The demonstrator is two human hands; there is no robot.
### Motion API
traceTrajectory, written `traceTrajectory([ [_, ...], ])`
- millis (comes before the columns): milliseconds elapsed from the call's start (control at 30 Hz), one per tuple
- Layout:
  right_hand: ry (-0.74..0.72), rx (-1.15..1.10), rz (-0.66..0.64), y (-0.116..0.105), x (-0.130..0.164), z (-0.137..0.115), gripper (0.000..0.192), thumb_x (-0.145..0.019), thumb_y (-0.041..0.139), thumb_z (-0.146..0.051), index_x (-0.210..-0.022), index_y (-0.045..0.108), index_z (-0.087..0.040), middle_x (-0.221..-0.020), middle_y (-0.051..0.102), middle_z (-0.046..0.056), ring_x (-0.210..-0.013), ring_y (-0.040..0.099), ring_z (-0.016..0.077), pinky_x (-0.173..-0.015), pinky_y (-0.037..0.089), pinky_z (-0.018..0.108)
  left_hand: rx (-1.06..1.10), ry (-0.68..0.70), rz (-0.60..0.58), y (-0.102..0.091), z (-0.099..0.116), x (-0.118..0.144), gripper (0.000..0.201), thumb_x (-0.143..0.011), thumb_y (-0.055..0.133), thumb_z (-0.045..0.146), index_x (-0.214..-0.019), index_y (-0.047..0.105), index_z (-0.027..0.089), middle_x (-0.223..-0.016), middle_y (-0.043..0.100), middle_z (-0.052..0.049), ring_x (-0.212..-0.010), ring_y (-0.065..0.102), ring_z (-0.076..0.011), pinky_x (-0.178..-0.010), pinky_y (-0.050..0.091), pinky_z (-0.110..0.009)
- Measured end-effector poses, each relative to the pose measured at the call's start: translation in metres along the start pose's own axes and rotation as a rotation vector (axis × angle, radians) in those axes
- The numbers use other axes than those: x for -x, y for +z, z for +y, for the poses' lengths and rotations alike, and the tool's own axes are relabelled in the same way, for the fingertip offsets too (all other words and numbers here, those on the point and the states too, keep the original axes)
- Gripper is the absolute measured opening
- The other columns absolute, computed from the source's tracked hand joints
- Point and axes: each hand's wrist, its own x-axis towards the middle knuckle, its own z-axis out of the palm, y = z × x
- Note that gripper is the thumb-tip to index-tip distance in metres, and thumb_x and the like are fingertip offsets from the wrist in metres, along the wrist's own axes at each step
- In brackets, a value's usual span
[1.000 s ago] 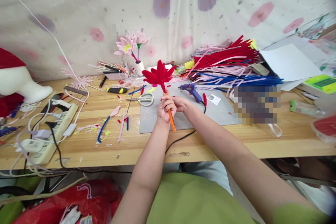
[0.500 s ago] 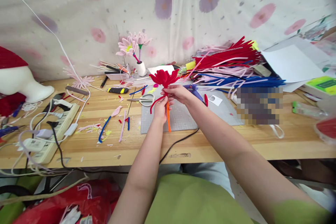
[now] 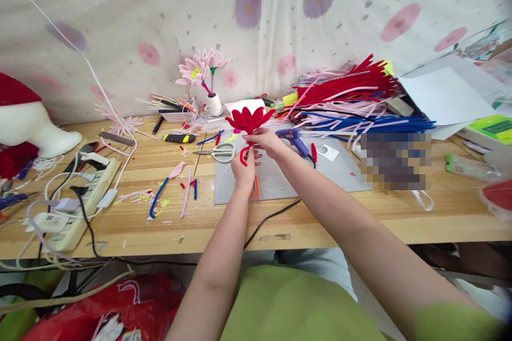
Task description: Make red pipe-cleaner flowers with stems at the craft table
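Note:
A red pipe-cleaner flower (image 3: 249,119) is held upright above the grey cutting mat (image 3: 280,176). My left hand (image 3: 243,169) grips its orange stem (image 3: 256,191), which pokes out below the fist. My right hand (image 3: 267,143) pinches the flower's base just under the petals. A loose red pipe-cleaner end (image 3: 242,159) curls down between the two hands.
On the wooden table lie scissors (image 3: 221,152), a blue glue gun (image 3: 295,140), piles of red, pink and blue pipe cleaners (image 3: 352,101), a power strip (image 3: 80,186) with cables at the left, and pink flowers in a small white holder (image 3: 211,97).
The flower has been lifted and turned from tilted to upright. My right hand rose to the flower's base. A red end now curls out between the hands.

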Motion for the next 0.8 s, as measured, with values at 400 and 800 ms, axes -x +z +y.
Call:
traceTrajectory([
  [400,0.152,-0.140,-0.174,-0.012,-0.005,-0.002,0.008,-0.075,0.059,-0.007,-0.067,0.059,-0.011,-0.062,0.065,0.003,-0.046,0.051,0.0066,-0.044,0.037,0.019,0.126,-0.144,-0.069,-0.002,0.006,-0.006,0.017,-0.072,0.062,0.027,-0.076,0.064,0.011,-0.078,0.067,-0.007,-0.061,0.065,-0.0134,-0.047,0.050,-0.021],
  [800,-0.033,-0.041,-0.143,-0.002,0.001,-0.010,0.024,-0.062,0.071,-0.009,-0.084,0.063,-0.016,-0.057,0.060,-0.003,-0.050,0.052,0.0077,-0.052,0.044,0.021,0.065,-0.070,-0.022,-0.006,0.006,-0.008,0.014,-0.072,0.061,0.028,-0.069,0.063,0.015,-0.071,0.065,-0.003,-0.067,0.065,-0.0158,-0.047,0.050,-0.020],
])
